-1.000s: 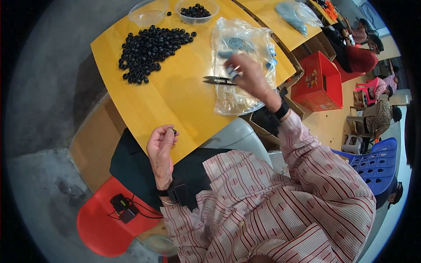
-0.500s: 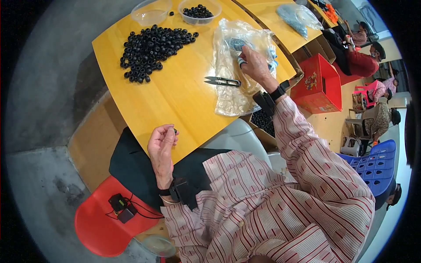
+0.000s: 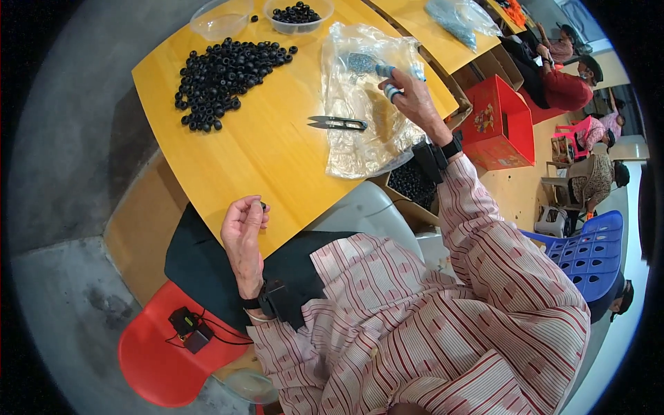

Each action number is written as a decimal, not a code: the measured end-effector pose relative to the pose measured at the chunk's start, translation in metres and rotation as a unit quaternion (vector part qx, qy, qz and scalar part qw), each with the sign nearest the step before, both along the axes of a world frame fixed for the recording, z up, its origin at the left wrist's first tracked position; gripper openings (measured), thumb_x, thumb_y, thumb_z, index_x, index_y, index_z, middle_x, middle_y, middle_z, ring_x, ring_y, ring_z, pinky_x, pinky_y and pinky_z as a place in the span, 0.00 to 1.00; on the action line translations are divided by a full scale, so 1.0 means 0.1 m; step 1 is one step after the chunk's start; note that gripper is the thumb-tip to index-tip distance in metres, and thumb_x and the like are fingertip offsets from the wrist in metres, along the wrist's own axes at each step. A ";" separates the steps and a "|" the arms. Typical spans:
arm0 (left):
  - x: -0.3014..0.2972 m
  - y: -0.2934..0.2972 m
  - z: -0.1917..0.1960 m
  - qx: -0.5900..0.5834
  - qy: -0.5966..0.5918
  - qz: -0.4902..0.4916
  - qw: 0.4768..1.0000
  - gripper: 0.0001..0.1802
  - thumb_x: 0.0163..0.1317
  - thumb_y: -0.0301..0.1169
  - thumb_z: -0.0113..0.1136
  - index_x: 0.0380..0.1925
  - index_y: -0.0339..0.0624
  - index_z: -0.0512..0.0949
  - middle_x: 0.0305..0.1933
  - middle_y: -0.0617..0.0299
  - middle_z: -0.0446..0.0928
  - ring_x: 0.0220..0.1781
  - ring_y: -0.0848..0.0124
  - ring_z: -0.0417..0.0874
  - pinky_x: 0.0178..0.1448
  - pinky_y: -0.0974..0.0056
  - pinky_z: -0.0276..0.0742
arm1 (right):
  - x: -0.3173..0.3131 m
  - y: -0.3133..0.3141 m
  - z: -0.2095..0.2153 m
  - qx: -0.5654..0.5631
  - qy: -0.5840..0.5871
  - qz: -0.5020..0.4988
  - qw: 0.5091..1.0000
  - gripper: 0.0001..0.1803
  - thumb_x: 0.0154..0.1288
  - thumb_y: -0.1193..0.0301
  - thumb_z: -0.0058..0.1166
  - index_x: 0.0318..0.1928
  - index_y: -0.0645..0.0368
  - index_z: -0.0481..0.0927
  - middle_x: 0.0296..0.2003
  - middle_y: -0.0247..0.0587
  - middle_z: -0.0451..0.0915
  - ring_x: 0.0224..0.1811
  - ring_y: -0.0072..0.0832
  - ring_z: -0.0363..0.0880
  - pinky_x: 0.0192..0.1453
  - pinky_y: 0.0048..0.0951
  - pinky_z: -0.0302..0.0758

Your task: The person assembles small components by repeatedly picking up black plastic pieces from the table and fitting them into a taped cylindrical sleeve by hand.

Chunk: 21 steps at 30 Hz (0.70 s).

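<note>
My left hand [image 3: 242, 225], at the near edge of the yellow table [image 3: 277, 149], pinches a small round black piece [image 3: 263, 205] between thumb and fingertips. To the right, my right hand [image 3: 413, 102] is over a clear plastic bag [image 3: 356, 149] lying flat, blue-and-white wraps round some of its fingers. Those fingers are apart, and nothing shows between them. A cluster of small bluish pieces [image 3: 360, 63] lies at the bag, beside the fingertips. Black-handled thread snips [image 3: 337, 123] rest partly on the bag's left side. Further left spreads a pile of black ring-like pieces [image 3: 225, 77].
At the far edge stand a clear tub [image 3: 221, 26] and another tub [image 3: 301, 28] with black pieces. A box of black pieces [image 3: 411, 185] sits below the table's right side, near a red box [image 3: 494, 131]. A red chair [image 3: 155, 353] is at lower left; other people sit at far right.
My right hand has drawn back slightly from the bluish pieces, and its fingers have spread. My left hand keeps its pinch on the black piece. The whole view has shifted a little.
</note>
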State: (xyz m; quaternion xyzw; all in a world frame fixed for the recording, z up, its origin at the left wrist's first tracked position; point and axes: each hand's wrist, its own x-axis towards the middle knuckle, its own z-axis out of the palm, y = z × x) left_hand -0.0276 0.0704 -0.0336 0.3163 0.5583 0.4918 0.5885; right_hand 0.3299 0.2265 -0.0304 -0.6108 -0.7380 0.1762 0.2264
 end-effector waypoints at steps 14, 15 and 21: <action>0.03 0.00 -0.03 0.002 -0.002 -0.014 1.000 0.12 0.64 0.32 0.57 0.42 0.34 0.75 0.33 0.63 0.76 0.35 0.78 0.75 0.39 0.74 0.69 | 0.22 -0.30 0.03 -0.019 0.007 0.012 1.000 0.10 0.60 0.76 0.51 0.42 0.65 0.73 0.34 0.42 0.81 0.36 0.30 0.80 0.41 0.30 0.76; 0.02 0.00 -0.03 0.002 -0.001 -0.013 1.000 0.12 0.64 0.32 0.57 0.42 0.34 0.75 0.33 0.63 0.76 0.35 0.78 0.75 0.39 0.74 0.69 | 0.21 -0.32 0.03 -0.020 0.008 0.013 1.000 0.10 0.60 0.76 0.51 0.42 0.65 0.73 0.34 0.42 0.81 0.36 0.30 0.80 0.41 0.30 0.76; 0.01 -0.02 -0.05 0.003 -0.003 -0.006 1.000 0.12 0.64 0.31 0.57 0.42 0.34 0.75 0.33 0.64 0.76 0.35 0.78 0.75 0.39 0.74 0.69 | 0.15 -0.37 0.07 0.017 -0.029 0.035 0.999 0.10 0.50 0.80 0.49 0.36 0.64 0.71 0.32 0.47 0.79 0.36 0.47 0.78 0.40 0.39 0.74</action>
